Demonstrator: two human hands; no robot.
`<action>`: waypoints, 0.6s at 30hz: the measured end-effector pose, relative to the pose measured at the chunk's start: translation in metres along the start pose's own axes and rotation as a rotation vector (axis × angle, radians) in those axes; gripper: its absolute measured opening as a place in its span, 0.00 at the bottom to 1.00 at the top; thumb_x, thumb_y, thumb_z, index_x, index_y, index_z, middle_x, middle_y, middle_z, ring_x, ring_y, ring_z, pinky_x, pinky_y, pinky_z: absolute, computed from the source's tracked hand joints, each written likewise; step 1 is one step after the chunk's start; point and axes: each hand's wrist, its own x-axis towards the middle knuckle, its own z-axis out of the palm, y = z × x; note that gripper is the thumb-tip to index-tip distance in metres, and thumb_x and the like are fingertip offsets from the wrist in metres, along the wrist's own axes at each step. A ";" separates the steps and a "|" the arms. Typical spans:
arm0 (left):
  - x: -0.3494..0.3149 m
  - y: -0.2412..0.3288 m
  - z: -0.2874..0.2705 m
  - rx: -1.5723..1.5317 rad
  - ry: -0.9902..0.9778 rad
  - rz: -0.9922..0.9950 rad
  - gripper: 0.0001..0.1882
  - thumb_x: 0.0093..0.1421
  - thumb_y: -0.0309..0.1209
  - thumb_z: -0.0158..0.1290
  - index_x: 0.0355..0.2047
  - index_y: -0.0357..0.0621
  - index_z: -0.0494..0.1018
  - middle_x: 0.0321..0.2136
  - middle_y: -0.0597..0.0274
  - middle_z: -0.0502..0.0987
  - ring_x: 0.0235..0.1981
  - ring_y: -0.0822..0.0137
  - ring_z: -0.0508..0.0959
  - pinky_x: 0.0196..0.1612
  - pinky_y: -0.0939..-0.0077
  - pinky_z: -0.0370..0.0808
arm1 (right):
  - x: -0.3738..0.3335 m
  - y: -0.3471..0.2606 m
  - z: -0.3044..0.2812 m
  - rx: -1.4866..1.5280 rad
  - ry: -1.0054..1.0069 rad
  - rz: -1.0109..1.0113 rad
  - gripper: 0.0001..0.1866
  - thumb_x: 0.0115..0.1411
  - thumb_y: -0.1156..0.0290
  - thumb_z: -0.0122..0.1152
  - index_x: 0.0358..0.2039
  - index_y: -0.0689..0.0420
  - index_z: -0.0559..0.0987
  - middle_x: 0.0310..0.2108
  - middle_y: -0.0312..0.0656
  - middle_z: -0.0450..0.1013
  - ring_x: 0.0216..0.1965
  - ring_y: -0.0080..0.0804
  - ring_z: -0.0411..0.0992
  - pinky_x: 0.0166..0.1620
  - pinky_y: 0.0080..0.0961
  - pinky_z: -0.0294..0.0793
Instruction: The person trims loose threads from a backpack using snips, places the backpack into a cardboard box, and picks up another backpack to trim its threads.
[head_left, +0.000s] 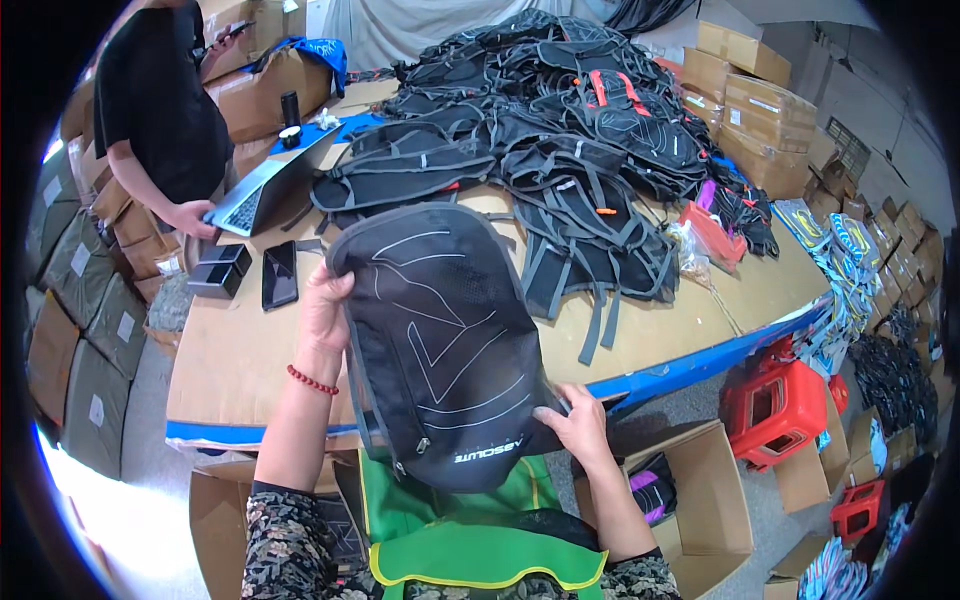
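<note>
- Green cloth with yellow edging lies nearest the camera, at the bottom centre of the frame, between two dark patterned sleeves.
- Just above it, mid-frame, is the black backpack, front panel toward the camera, lower end overlapping the cardboard-topped table's near edge from this view.
- Clamped on its upper left edge is the left hand, thumb in front; the fingers behind are hidden.
- Pinching its lower right edge is the right hand, thumb on the front.
- Judging by the pose, the step in hand is holding the bag spread between both hands, perhaps to look it over; any turning or laying down would call for a firm grip at both edges, as the fabric seems soft.
- At the lower right, an open carton holds a purple-and-black item.
- At the lower left, another open carton contains something dark, mostly hidden by the arm.
- Stacked cartons at the upper right look closed; their contents cannot be told.
- Across the top centre, more black bags lie heaped on the table, outside any box.
</note>
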 end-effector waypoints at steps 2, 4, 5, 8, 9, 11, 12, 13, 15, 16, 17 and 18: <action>-0.001 0.001 0.013 -0.032 0.013 0.028 0.19 0.51 0.14 0.53 0.45 0.41 0.74 0.43 0.60 0.78 0.43 0.65 0.78 0.51 0.68 0.74 | -0.007 -0.003 -0.005 -0.045 -0.024 -0.011 0.21 0.44 0.64 0.70 0.36 0.65 0.78 0.30 0.47 0.75 0.32 0.39 0.74 0.37 0.29 0.71; 0.000 0.006 0.010 -0.037 0.006 0.041 0.19 0.52 0.15 0.53 0.44 0.41 0.74 0.42 0.60 0.78 0.43 0.65 0.78 0.50 0.69 0.74 | -0.013 -0.006 -0.004 0.268 -0.214 0.270 0.12 0.49 0.70 0.68 0.30 0.64 0.78 0.23 0.40 0.73 0.26 0.24 0.71 0.32 0.23 0.70; 0.001 0.008 0.007 -0.044 -0.004 0.051 0.18 0.52 0.15 0.53 0.44 0.41 0.74 0.42 0.61 0.78 0.43 0.65 0.78 0.50 0.70 0.74 | -0.018 -0.005 -0.004 0.267 -0.214 0.270 0.12 0.49 0.70 0.68 0.30 0.64 0.78 0.23 0.40 0.73 0.26 0.24 0.71 0.32 0.23 0.70; 0.003 0.015 -0.005 -0.021 0.061 0.051 0.16 0.53 0.15 0.52 0.43 0.41 0.74 0.42 0.61 0.78 0.43 0.65 0.78 0.50 0.69 0.74 | -0.024 -0.005 -0.005 0.371 -0.142 0.242 0.06 0.52 0.75 0.64 0.27 0.63 0.77 0.20 0.32 0.70 0.24 0.15 0.66 0.28 0.18 0.66; 0.003 0.016 -0.008 -0.022 0.088 0.049 0.16 0.55 0.15 0.49 0.45 0.39 0.72 0.43 0.58 0.77 0.43 0.64 0.78 0.50 0.68 0.75 | -0.024 -0.009 -0.008 0.442 -0.131 0.240 0.05 0.52 0.76 0.64 0.27 0.63 0.77 0.20 0.31 0.70 0.23 0.15 0.66 0.27 0.18 0.66; 0.010 0.019 -0.017 -0.036 0.056 0.039 0.19 0.56 0.15 0.47 0.49 0.38 0.69 0.46 0.55 0.75 0.45 0.61 0.77 0.51 0.66 0.75 | -0.020 -0.018 -0.011 0.579 -0.123 0.241 0.04 0.52 0.77 0.63 0.26 0.62 0.77 0.20 0.29 0.70 0.20 0.15 0.64 0.23 0.17 0.62; 0.014 0.021 -0.021 -0.053 0.022 0.027 0.21 0.58 0.15 0.45 0.53 0.37 0.66 0.48 0.52 0.74 0.47 0.59 0.76 0.53 0.64 0.75 | -0.015 -0.022 -0.013 0.580 -0.132 0.245 0.04 0.52 0.77 0.63 0.26 0.62 0.77 0.20 0.29 0.70 0.20 0.15 0.64 0.23 0.17 0.62; 0.023 0.022 -0.016 -0.021 0.090 0.007 0.21 0.59 0.15 0.43 0.54 0.36 0.64 0.49 0.51 0.72 0.48 0.57 0.76 0.53 0.63 0.74 | -0.009 -0.024 -0.016 0.582 -0.163 0.296 0.03 0.52 0.76 0.63 0.26 0.61 0.77 0.20 0.28 0.69 0.19 0.14 0.63 0.22 0.16 0.61; 0.049 0.021 -0.008 0.046 0.203 0.064 0.18 0.59 0.15 0.43 0.49 0.34 0.68 0.45 0.53 0.75 0.43 0.61 0.77 0.49 0.65 0.76 | 0.009 -0.025 -0.019 0.580 -0.142 0.330 0.03 0.53 0.75 0.62 0.27 0.58 0.76 0.20 0.28 0.69 0.18 0.13 0.61 0.22 0.14 0.59; 0.061 0.022 0.000 0.075 0.259 0.079 0.17 0.59 0.16 0.44 0.50 0.33 0.68 0.45 0.53 0.75 0.43 0.62 0.77 0.48 0.66 0.76 | 0.022 -0.023 -0.019 0.579 -0.095 0.311 0.03 0.53 0.74 0.62 0.27 0.57 0.76 0.20 0.27 0.68 0.18 0.12 0.60 0.21 0.14 0.59; 0.073 0.027 -0.010 0.215 0.275 0.112 0.18 0.60 0.17 0.45 0.52 0.33 0.67 0.46 0.53 0.75 0.43 0.62 0.77 0.47 0.67 0.76 | 0.037 -0.023 -0.016 0.560 -0.069 0.277 0.03 0.55 0.74 0.61 0.29 0.58 0.77 0.21 0.28 0.69 0.19 0.12 0.60 0.23 0.14 0.59; 0.080 0.020 0.004 0.326 0.323 0.115 0.22 0.60 0.19 0.47 0.56 0.33 0.64 0.45 0.54 0.75 0.42 0.63 0.77 0.47 0.71 0.75 | 0.049 -0.017 -0.020 0.523 -0.025 0.252 0.04 0.56 0.73 0.60 0.30 0.59 0.77 0.22 0.28 0.70 0.20 0.13 0.61 0.24 0.14 0.60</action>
